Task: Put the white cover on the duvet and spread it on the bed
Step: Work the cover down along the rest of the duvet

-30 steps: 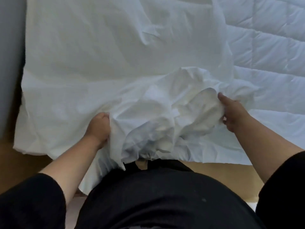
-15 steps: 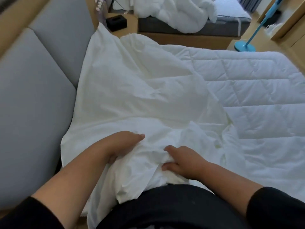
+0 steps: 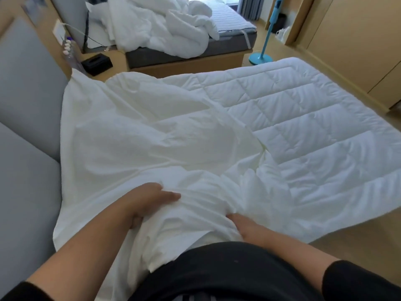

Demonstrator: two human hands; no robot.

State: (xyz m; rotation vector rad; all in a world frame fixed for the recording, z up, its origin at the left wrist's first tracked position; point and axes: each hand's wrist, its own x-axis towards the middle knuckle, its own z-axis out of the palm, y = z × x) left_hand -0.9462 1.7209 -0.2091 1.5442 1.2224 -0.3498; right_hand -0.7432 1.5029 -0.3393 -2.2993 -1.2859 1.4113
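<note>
Spread across the bed, quilted duvet (image 3: 314, 131), its near-left part under the rumpled white cover (image 3: 141, 135), gathered folds gripped at the near edge by left hand (image 3: 149, 198) and right hand (image 3: 243, 227), fingers curled into cloth.

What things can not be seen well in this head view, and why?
- Right hand: fingers buried in the bunched cover, so its grip cannot be told.
- Left hand: thumb side tucked under a fold.
- Duvet: its left part lies under the cover; the right edge is cut off by the frame.
- Cover opening: lost in the bunch near the person's body.
- Items on the nightstand: too small and blurred.
</note>
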